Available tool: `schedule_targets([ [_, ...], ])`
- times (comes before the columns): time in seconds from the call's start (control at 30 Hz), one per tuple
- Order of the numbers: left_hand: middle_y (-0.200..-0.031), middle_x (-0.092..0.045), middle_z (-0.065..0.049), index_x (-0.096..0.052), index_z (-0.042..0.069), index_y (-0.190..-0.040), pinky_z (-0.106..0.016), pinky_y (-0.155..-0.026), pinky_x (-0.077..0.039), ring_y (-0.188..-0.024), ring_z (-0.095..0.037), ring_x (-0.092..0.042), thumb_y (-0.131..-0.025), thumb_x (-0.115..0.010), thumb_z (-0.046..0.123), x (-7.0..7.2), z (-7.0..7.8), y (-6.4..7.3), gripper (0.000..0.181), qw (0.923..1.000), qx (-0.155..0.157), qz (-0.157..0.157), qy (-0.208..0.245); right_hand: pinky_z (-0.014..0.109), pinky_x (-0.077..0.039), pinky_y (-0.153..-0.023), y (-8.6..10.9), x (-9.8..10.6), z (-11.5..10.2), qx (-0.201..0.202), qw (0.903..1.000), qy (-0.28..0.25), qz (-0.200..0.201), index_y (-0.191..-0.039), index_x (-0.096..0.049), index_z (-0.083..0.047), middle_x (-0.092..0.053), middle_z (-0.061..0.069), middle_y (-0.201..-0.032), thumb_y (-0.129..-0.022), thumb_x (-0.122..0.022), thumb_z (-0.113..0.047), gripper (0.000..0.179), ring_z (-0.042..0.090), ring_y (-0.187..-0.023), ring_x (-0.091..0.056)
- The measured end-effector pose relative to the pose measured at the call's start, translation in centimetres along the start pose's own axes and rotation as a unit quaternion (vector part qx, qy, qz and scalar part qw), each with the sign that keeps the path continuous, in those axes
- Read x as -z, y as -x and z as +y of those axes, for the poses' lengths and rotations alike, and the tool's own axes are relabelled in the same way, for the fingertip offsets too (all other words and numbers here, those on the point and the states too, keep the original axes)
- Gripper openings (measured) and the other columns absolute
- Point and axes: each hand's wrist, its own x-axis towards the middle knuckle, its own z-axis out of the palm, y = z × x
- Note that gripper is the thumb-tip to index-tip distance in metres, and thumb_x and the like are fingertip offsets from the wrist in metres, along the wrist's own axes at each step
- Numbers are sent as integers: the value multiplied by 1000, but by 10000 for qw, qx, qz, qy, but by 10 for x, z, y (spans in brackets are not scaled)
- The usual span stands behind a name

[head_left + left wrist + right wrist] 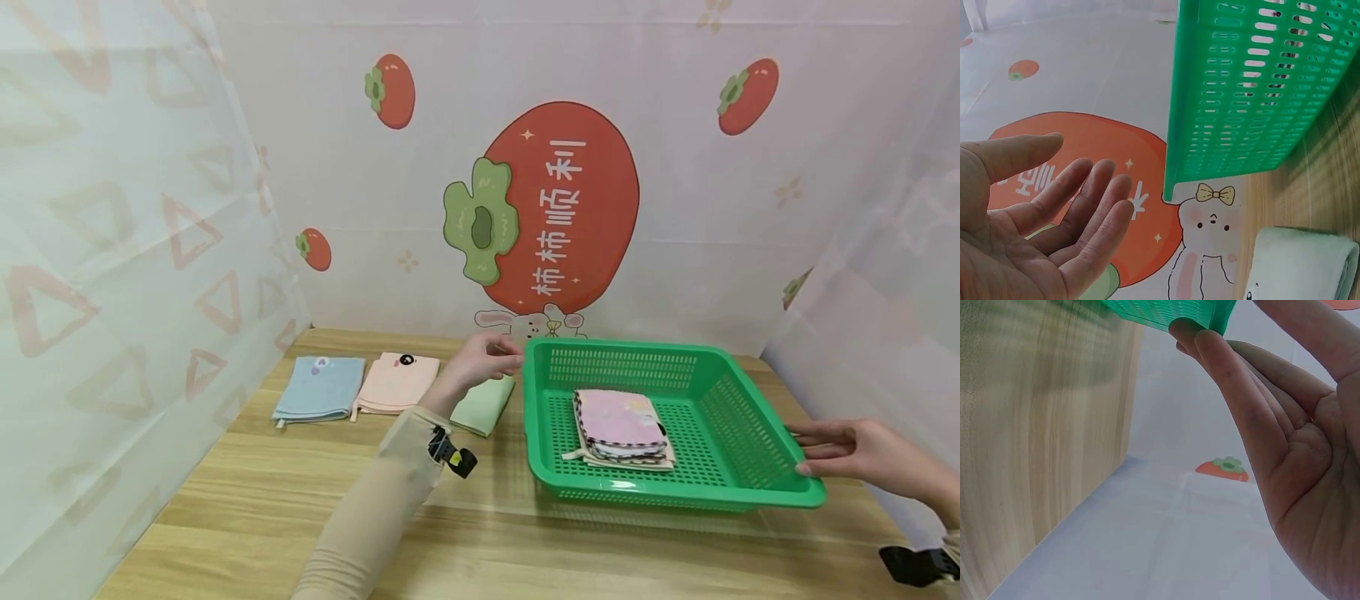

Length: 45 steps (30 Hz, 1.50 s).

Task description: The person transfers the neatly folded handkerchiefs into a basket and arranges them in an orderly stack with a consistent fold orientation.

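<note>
- The left hand [483, 360] hung just beside the left rim of the green plastic basket [675, 494]; its grip was loose and well spread, fingers softly bent and thumb apart, with nothing in it. The left wrist view showed a gap between hand and basket.
- The right hand [862, 458] was at the basket's right rim, near the front corner. Its fingers were nearly straight, their tips touching the rim, and the thumb stood away from the forefinger, so that grip was slack rather than clenched.
- The basket, with its slotted walls, was on the right part of the wooden desk [465, 542]; whether its whole base rested on the surface could not be told.
- Inside it, near the middle of its floor, lay a stack of folded towels: a pink towel [618, 418] with checkered edging on top, white cloth below, and a peach layer with a hanging loop at the bottom.
- To the left of the basket, a light blue towel [318, 389], a peach towel [397, 385] and a pale green towel [483, 406] lay folded in a row, the green one nearest the basket, partly behind the left hand.
- Behind the desk hung a white backdrop [360, 183] printed with red persimmons.
</note>
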Motion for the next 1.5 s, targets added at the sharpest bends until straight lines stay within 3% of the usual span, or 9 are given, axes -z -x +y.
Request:
schedule_targets([
  [0.17, -102, -67, -13, -66, 3, -105, -42, -84, -53, -83, -21, -65, -90, -65, 16, 5, -4, 2, 20, 9999, 41, 121, 37, 24, -56, -65, 0, 1, -2, -91, 9999, 54, 2, -124, -40, 28, -56, -36, -107, -89, -64, -10, 57, -10, -84, -62],
  [0.3, -101, -67, -12, -66, 3, -105, -42, -85, -53, -80, -17, -64, -90, -65, 17, 10, -6, 4, 21, 9998, 102, 171, 58, 25, -56, -65, 0, 1, -2, -154, 9997, 190, 28, -124, -40, 27, -70, -10, -107, -88, -65, -10, 58, -10, -83, -63],
  [0.47, -100, -67, -12, -65, 4, -104, -33, -79, -54, -80, -16, -63, -89, -66, 18, 15, -16, 4, 21, 9996, 169, 241, 50, 26, -57, -65, -1, 0, -2, -201, 9995, 254, 6, -125, -40, 27, -70, 12, -108, -89, -65, -11, 58, -10, -83, -63],
  [0.63, -102, -67, -14, -64, 3, -106, -41, -86, -53, -84, -22, -64, -89, -66, 18, 23, -25, 4, 23, 9990, 311, 305, 103, 25, -56, -66, -1, 0, -1, -157, 9998, 149, -21, -125, -39, 27, -70, -6, -108, -89, -64, -10, 57, -9, -84, -63],
  [0.77, -103, -67, -15, -64, 2, -107, -46, -91, -50, -84, -19, -64, -89, -66, 19, 29, -31, 6, 24, 9984, 379, 411, 121, 25, -56, -66, 0, 0, -1, -144, 9998, 88, -44, -125, -39, 27, -67, -19, -108, -89, -64, -10, 57, -9, -84, -63],
  [0.87, -106, -66, -18, -64, 1, -109, -45, -90, -51, -82, -16, -64, -89, -66, 19, 33, -34, 7, 27, 9981, 350, 490, 127, 25, -56, -66, -1, 0, -1, -197, 9997, 172, -38, -125, -39, 27, -70, 1, -108, -89, -64, -10, 58, -9, -84, -63],
  [1.0, -107, -66, -19, -63, -1, -111, -46, -90, -51, -83, -17, -64, -89, -66, 18, 38, -39, 8, 29, 9978, 331, 565, 120, 26, -57, -67, -1, 0, 0, -270, 9993, 273, -23, -126, -38, 27, -62, 31, -113, -89, -64, -12, 59, -9, -84, -63],
  [1.37, -104, -66, -13, -64, 0, -110, -45, -89, -51, -96, -30, -63, -89, -66, 15, 49, -56, 15, 26, 9962, 447, 743, 0, 24, -56, -66, -1, -1, 3, -239, 9993, 297, 19, -127, -39, 26, -66, 22, -112, -89, -64, -13, 59, -10, -84, -62],
  [1.5, -104, -65, -13, -65, 3, -107, -44, -88, -52, -94, -26, -63, -88, -67, 16, 52, -61, 18, 23, 9956, 452, 822, -65, 24, -56, -66, 0, 0, 0, -278, 9992, 272, 36, -126, -39, 26, -70, 7, -109, -89, -65, -13, 59, -10, -84, -62],
])
